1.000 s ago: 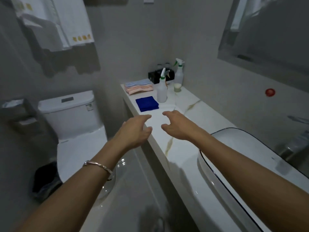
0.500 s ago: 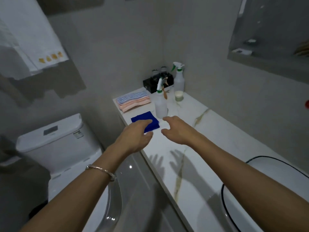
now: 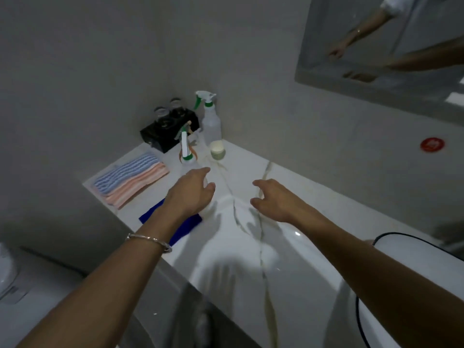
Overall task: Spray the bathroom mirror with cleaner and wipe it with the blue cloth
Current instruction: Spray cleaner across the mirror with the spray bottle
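The folded blue cloth (image 3: 187, 226) lies on the white marble counter (image 3: 251, 259), mostly covered by my left wrist. A white spray bottle with a green trigger (image 3: 185, 149) stands just beyond it. My left hand (image 3: 190, 194) reaches up to this bottle's lower body, finger and thumb spread on either side of it; the body is largely hidden behind the hand. My right hand (image 3: 273, 199) hovers over the counter to the right, fingers relaxed and holding nothing. The mirror (image 3: 401, 33) hangs at the upper right and reflects my arms.
A second spray bottle (image 3: 211, 121) and a small pale jar (image 3: 217, 149) stand near the back corner beside a black holder (image 3: 168, 131). Striped folded cloths (image 3: 130, 180) lie at the counter's left end. A basin (image 3: 414, 285) sits at the right, a toilet (image 3: 25, 285) at the lower left.
I have stepped closer to the counter. My left hand moved forward over the blue cloth to the near spray bottle. My right hand drifted right, away from the bottle.
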`<act>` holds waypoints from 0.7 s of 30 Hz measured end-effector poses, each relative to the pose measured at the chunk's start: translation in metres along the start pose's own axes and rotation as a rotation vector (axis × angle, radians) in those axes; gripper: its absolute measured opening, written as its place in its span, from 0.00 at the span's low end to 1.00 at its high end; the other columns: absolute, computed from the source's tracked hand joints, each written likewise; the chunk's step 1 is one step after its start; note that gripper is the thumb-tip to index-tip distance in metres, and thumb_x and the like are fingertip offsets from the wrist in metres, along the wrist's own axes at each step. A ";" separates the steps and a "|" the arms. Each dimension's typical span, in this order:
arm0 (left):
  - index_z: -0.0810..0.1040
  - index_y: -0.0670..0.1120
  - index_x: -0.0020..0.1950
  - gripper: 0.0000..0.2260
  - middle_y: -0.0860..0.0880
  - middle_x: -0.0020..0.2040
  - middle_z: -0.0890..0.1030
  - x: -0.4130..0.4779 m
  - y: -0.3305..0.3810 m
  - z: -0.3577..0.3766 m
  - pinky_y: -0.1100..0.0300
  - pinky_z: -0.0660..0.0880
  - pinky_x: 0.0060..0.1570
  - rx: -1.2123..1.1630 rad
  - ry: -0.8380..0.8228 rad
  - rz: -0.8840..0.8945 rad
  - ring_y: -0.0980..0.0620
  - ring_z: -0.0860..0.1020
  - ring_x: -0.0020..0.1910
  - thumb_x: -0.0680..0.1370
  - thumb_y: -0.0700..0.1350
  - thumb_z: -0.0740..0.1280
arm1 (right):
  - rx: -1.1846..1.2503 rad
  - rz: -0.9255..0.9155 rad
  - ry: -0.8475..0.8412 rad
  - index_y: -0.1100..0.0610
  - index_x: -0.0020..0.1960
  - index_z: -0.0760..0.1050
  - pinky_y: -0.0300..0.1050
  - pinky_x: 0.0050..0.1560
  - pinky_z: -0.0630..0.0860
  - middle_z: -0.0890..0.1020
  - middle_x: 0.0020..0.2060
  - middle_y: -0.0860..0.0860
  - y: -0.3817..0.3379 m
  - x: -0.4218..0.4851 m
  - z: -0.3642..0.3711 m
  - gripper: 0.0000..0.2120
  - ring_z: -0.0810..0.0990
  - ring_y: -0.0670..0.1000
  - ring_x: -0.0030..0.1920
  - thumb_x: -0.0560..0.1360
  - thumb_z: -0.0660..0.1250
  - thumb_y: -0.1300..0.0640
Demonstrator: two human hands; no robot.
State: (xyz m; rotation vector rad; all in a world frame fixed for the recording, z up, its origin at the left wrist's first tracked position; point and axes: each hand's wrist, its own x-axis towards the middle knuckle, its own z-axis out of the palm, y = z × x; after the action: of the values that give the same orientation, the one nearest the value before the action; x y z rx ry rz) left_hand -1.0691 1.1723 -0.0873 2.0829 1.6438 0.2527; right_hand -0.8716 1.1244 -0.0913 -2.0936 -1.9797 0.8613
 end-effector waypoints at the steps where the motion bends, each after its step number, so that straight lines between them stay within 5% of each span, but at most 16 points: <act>1: 0.59 0.47 0.75 0.24 0.45 0.74 0.63 0.015 -0.011 -0.003 0.53 0.61 0.67 0.002 -0.002 0.004 0.46 0.64 0.70 0.80 0.51 0.58 | -0.004 0.019 -0.013 0.54 0.76 0.57 0.48 0.63 0.67 0.63 0.73 0.55 -0.010 0.013 0.002 0.27 0.69 0.56 0.67 0.79 0.59 0.52; 5: 0.59 0.44 0.75 0.25 0.42 0.74 0.62 0.077 -0.054 -0.013 0.53 0.62 0.67 -0.010 0.008 -0.008 0.43 0.65 0.69 0.80 0.50 0.59 | -0.016 0.039 -0.020 0.55 0.75 0.58 0.46 0.65 0.64 0.63 0.72 0.57 -0.057 0.067 0.015 0.26 0.67 0.56 0.69 0.79 0.59 0.52; 10: 0.65 0.31 0.68 0.26 0.30 0.62 0.73 0.134 -0.089 -0.015 0.48 0.76 0.54 -0.172 0.236 -0.064 0.35 0.77 0.56 0.76 0.48 0.60 | -0.024 0.092 -0.075 0.54 0.76 0.56 0.46 0.64 0.64 0.63 0.72 0.55 -0.088 0.104 0.033 0.27 0.67 0.55 0.69 0.80 0.59 0.51; 12: 0.56 0.38 0.74 0.29 0.33 0.66 0.69 0.152 -0.087 -0.022 0.48 0.70 0.58 -0.200 0.124 -0.137 0.35 0.72 0.61 0.78 0.49 0.61 | -0.027 0.151 -0.071 0.53 0.76 0.57 0.45 0.62 0.67 0.64 0.71 0.54 -0.086 0.108 0.034 0.26 0.69 0.55 0.67 0.80 0.58 0.51; 14: 0.57 0.41 0.74 0.29 0.37 0.67 0.69 0.165 -0.090 -0.021 0.48 0.68 0.60 -0.206 0.039 -0.199 0.37 0.71 0.62 0.79 0.54 0.60 | -0.018 0.197 -0.050 0.53 0.75 0.57 0.45 0.61 0.67 0.65 0.70 0.54 -0.083 0.108 0.030 0.26 0.69 0.55 0.67 0.80 0.58 0.51; 17: 0.76 0.40 0.50 0.11 0.39 0.41 0.77 0.175 -0.080 -0.021 0.55 0.73 0.38 -0.137 0.186 0.013 0.44 0.76 0.37 0.77 0.49 0.65 | -0.001 0.247 -0.018 0.54 0.75 0.57 0.44 0.61 0.65 0.64 0.71 0.54 -0.077 0.103 0.018 0.26 0.67 0.55 0.68 0.80 0.58 0.52; 19: 0.67 0.44 0.35 0.14 0.47 0.31 0.67 0.174 -0.073 -0.023 0.60 0.62 0.29 -0.161 0.122 -0.058 0.52 0.64 0.28 0.79 0.48 0.59 | 0.008 0.256 0.016 0.54 0.75 0.57 0.45 0.61 0.66 0.64 0.71 0.54 -0.074 0.098 0.011 0.26 0.67 0.55 0.67 0.80 0.58 0.52; 21: 0.66 0.42 0.36 0.14 0.46 0.30 0.68 0.165 -0.059 -0.025 0.59 0.62 0.28 -0.158 0.168 0.031 0.51 0.66 0.28 0.80 0.47 0.55 | 0.031 0.260 0.054 0.53 0.76 0.56 0.45 0.62 0.65 0.63 0.71 0.54 -0.074 0.093 0.005 0.27 0.67 0.54 0.68 0.79 0.59 0.51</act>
State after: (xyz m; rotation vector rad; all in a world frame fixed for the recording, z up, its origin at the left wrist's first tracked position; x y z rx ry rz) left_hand -1.0873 1.3460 -0.1164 2.0152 1.6299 0.5633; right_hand -0.9410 1.2209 -0.0896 -2.3643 -1.6822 0.8591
